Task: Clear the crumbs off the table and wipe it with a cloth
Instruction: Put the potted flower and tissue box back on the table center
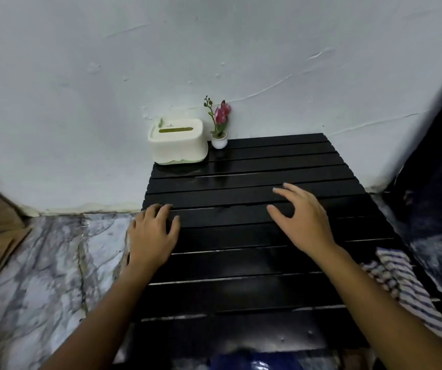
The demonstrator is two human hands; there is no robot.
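A low black slatted table [241,263] stands against the white wall. My left hand [151,233] rests on the table's left edge, fingers curled over the slats, holding nothing. My right hand [301,217] hovers over the middle of the table, palm down, fingers spread and empty. A blue-and-white striped cloth [404,287] lies crumpled at the table's right edge, apart from both hands. I cannot make out crumbs on the dark slats.
A cream tissue box [178,141] sits at the table's back left corner, with a small white pot holding a pink flower [219,124] beside it. Marbled floor [41,263] lies to the left. A dark patterned surface [438,209] is on the right.
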